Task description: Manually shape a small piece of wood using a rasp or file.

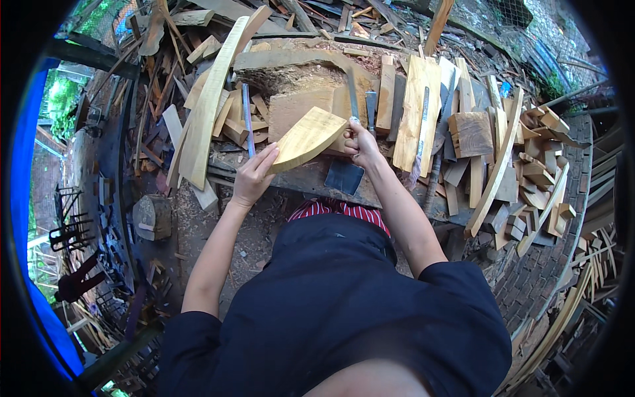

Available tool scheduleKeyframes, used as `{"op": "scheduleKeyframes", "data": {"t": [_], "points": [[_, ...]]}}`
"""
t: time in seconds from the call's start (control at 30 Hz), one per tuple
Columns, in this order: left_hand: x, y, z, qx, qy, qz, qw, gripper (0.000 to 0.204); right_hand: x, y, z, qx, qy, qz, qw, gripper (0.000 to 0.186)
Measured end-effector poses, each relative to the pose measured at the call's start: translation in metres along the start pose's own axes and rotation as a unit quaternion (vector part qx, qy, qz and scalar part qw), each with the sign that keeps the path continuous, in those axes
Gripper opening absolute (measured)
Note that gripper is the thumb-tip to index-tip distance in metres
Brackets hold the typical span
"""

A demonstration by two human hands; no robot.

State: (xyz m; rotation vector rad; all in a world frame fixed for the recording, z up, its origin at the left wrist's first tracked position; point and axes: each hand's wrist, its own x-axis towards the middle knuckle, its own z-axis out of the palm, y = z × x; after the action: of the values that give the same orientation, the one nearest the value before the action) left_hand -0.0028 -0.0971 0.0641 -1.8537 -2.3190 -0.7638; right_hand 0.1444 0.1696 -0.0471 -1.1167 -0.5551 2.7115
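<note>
My left hand [254, 173] grips the near left end of a pale wooden piece [306, 137] with a curved side, its fingers over the top. My right hand [360, 145] is closed on the handle of a long metal blade [352, 92], which points away from me, and is at the right tip of the wooden piece. Behind the piece lies a broad rough wooden block [288, 106] on the workbench. A dark flat square [342, 176] lies below the piece, and a chisel-like tool [371, 112] stands just right of the blade.
Long pale boards [211, 112] lie left of the block, beside a blue bar [248, 112]. On the right are planks [413, 112], a saw [444, 99], a dark chunk [471, 135] and piled offcuts. A log stump [152, 217] stands at lower left, and blue sheeting [36, 198] borders the left edge.
</note>
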Motion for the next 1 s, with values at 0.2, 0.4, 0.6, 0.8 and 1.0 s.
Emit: {"op": "scheduleKeyframes", "data": {"t": [0.2,0.4,0.6,0.8,1.0], "points": [[-0.009,-0.01,0.001,0.002,-0.004,0.004,1.0,0.065,-0.036,0.0,0.032,-0.118,0.061,-0.029,0.991,0.035],[0.0,-0.019,-0.001,-0.067,0.027,-0.044,0.996,0.065,-0.038,-0.006,0.05,-0.153,0.049,-0.028,0.987,0.027],[0.056,-0.043,-0.036,-0.276,0.009,-0.237,0.931,0.071,-0.063,-0.012,0.062,-0.036,0.037,0.079,0.996,0.024],[0.088,-0.026,0.027,-0.638,0.085,-0.389,0.659,0.079,-0.097,-0.007,0.094,0.181,-0.062,0.159,0.968,0.04],[0.077,0.031,0.093,-0.756,-0.063,-0.413,0.504,0.056,-0.077,0.009,0.1,0.252,0.009,0.125,0.96,0.035]]}}
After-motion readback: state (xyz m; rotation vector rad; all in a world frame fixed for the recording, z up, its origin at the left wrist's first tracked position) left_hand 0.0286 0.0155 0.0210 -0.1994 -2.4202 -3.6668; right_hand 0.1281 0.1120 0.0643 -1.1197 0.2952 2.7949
